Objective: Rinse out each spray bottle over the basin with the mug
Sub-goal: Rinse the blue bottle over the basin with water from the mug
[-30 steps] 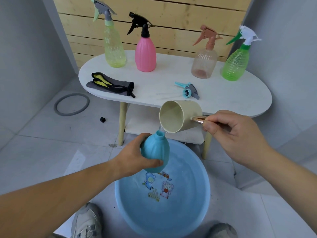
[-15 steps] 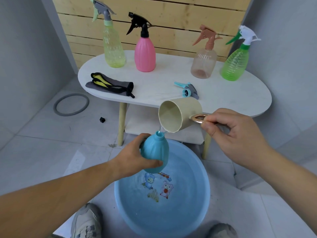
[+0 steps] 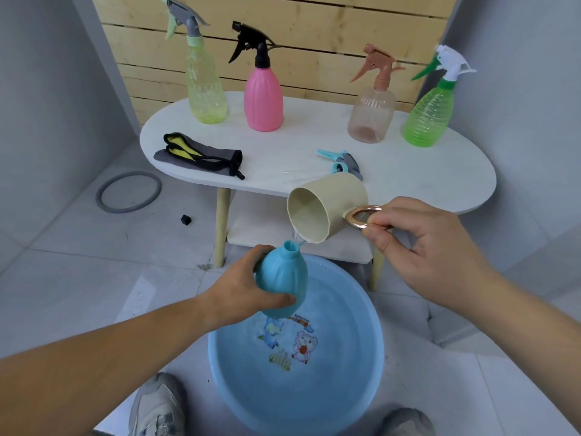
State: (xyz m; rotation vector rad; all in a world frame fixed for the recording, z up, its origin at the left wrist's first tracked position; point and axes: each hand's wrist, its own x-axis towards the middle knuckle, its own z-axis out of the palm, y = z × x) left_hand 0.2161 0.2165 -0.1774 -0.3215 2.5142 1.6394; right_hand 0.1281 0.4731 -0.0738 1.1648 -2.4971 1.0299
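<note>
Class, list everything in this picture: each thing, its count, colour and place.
Table: 1, white, centre.
Basin: 1, blue, floor.
Spray bottles with heads: 4, yellow, pink, peach, green, back of table.
Open bottle: 1, blue, over basin.
Spray head: 1, blue, on table.
Mug: 1, beige, tilted over open bottle.
Pouch: 1, grey, table.
Ring: 1, grey, floor.
Block: 1, black, floor.
Shoes: 2, grey, beside basin.
Hands: 2, left hand grips open bottle, right hand holds mug handle.

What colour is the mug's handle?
Shiny rose-gold/copper ring handle on the beige mug, clearest in the head view.
</note>
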